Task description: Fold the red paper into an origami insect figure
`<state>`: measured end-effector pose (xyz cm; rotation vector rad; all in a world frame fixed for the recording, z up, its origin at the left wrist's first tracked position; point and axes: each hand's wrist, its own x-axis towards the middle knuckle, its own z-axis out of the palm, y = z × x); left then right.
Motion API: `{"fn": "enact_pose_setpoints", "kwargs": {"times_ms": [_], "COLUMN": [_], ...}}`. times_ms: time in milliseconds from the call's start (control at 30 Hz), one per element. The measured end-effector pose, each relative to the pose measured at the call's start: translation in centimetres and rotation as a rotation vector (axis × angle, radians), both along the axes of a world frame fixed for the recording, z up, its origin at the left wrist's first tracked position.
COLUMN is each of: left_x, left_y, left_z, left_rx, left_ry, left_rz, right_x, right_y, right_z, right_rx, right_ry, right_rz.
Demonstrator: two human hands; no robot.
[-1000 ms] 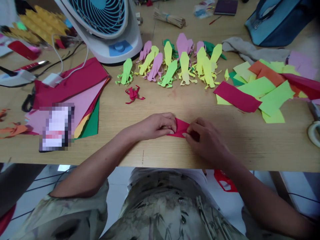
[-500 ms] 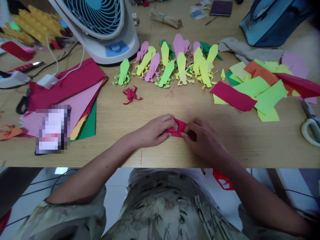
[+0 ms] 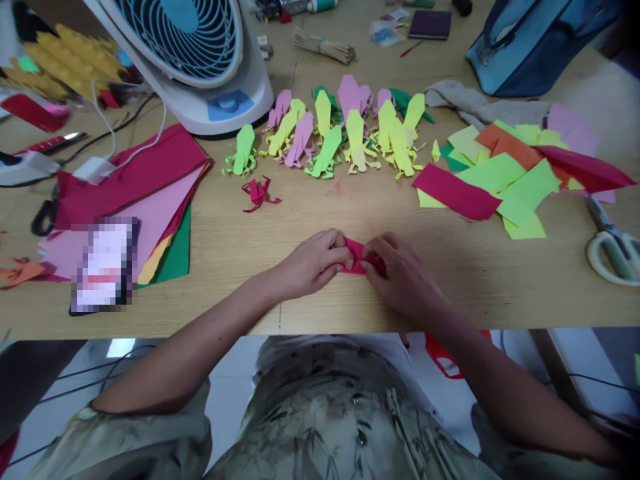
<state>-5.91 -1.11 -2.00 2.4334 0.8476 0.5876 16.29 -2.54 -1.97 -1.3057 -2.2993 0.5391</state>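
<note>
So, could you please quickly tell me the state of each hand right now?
Left hand: closed, holding the left end of the red paper.
Right hand: closed, pinching the red paper near its right end.

Paper figures [image 3: 327, 152] ranged behind the paper piece [image 3: 357, 251]
At left, a phone [image 3: 104, 267] is laid on sheets [image 3: 150, 207], before a fan [image 3: 200, 73]; at right, strips [image 3: 493, 175] are heaped.

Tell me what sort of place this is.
Probably a craft worktable, perhaps at home or in a small workshop: folded paper figures stand in a cluster, with loose paper pieces and scissors to the right.
</note>
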Motion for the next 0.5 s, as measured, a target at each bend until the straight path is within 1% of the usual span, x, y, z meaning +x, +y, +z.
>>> {"fn": "enact_pose_setpoints", "kwargs": {"times_ms": [133, 200, 333, 433, 500], "left_x": [0.1, 0.1, 0.2, 0.2, 0.2], "left_y": [-0.1, -0.2, -0.2, -0.1, -0.1], "left_z": [-0.2, -0.3, -0.3, -0.2, -0.2], "left_rx": [0.021, 0.034, 0.052, 0.057, 0.061], "left_ry": [0.001, 0.006, 0.018, 0.020, 0.014], "left_rz": [0.008, 0.013, 0.019, 0.011, 0.006], "right_x": [0.2, 0.5, 1.5, 1.9, 1.9], "right_y": [0.3, 0.5, 0.4, -0.1, -0.6], "right_z": [-0.1, -0.1, -0.2, -0.3, -0.4], "right_rx": [-0.027, -0.028, 0.066, 0.164, 0.198], "right_ry": [0.044, 0.103, 0.263, 0.244, 0.169], "right_rz": [0.035, 0.050, 0.063, 0.101, 0.173]}}
